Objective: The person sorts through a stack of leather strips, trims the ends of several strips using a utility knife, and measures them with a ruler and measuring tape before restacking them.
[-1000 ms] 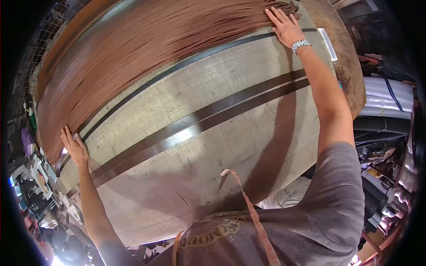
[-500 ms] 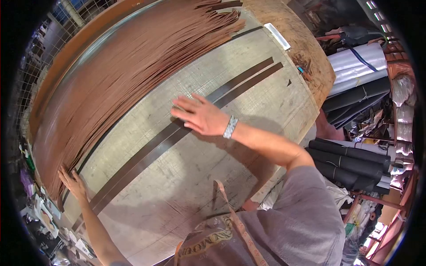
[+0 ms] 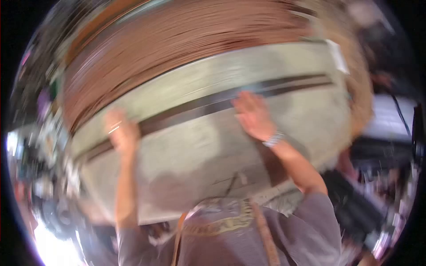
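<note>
Across the middle of the worktop [image 3: 195,144], two dark brown strips [image 3: 193,107] are running side by side in a slanting line, from the lower left toward the upper right. A narrow gap is showing between them near their right end. Beyond them, along the far side, a large layered stack of reddish-brown strips [image 3: 186,40] is lying lengthwise, its uneven ends showing at the upper right.

The right hand [image 3: 255,116] is reaching over the pair with its palm down and its fingers extended and slightly apart, the fingertips lying over the dark strips about midway along. The left hand [image 3: 121,131] is crossing the pair nearer its left end, open, its fingers pointing toward the edge of the stack. Blur is hiding how far apart the left fingers are, and whether either hand is pressing on the strips or only passing above them. Neither hand is visibly pinching anything.

A silvery bracelet [image 3: 273,139] is circling the right wrist. A measuring tape [image 3: 265,232] is hanging down over the grey shirt [image 3: 306,226]. At the upper right, a white rectangular piece [image 3: 337,56] is lying near the worktop's edge.
</note>
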Tool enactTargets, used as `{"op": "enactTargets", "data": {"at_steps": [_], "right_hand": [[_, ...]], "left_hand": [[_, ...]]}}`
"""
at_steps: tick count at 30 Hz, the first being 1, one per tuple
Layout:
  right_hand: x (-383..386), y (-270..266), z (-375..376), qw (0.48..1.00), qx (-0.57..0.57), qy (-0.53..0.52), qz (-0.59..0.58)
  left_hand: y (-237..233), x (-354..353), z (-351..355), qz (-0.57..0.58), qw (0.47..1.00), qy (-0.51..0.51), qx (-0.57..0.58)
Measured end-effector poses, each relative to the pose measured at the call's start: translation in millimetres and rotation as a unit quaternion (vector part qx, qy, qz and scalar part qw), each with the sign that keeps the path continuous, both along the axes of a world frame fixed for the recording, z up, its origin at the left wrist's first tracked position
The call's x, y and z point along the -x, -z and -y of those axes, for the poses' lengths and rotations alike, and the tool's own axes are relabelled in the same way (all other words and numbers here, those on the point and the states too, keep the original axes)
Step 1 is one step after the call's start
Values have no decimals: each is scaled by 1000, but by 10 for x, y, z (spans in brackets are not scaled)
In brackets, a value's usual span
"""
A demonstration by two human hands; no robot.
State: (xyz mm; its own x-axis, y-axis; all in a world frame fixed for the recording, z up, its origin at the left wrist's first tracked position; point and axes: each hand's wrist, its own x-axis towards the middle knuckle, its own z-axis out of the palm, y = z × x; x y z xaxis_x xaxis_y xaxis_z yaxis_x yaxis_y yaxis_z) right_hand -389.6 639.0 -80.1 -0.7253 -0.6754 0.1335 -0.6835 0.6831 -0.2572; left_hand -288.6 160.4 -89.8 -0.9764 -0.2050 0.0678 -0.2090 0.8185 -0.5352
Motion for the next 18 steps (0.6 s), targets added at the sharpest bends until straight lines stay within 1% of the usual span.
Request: {"op": "enactTargets", "data": {"at_steps": [1,2,3,4,6,7,10,13,14,18], "right_hand": [[-36,-34,61,1000,-28,8,4],[-59,0,73,1000,-11,9,12],[-62,80,84,1000,20,-5,10],[-78,60,140,999,44,-30,-6],[-188,236,234,999,27,-37,-20],[-122,178,219,999,17,-32,-22],[-186,159,334,998,2,-46,-44],[-190,199,371,999,-24,-17,-42],[-176,232,344,998,-22,-11,-58],[-165,170,304,996,-31,5,-79]], "left_hand": [[-35,-201,-228,7,993,3,-118],[-74,-406,-473,15,973,-1,-229],[187,-626,-547,-102,964,11,-244],[-111,-644,-616,-48,934,-68,-348],[66,-839,-616,-116,929,-62,-347],[93,-790,-668,-157,919,-41,-359],[107,-868,-670,-173,917,-45,-358],[105,-955,-634,-163,908,-24,-385],[100,-996,-605,-164,907,-10,-388],[35,-1071,-424,-163,918,11,-362]]}}
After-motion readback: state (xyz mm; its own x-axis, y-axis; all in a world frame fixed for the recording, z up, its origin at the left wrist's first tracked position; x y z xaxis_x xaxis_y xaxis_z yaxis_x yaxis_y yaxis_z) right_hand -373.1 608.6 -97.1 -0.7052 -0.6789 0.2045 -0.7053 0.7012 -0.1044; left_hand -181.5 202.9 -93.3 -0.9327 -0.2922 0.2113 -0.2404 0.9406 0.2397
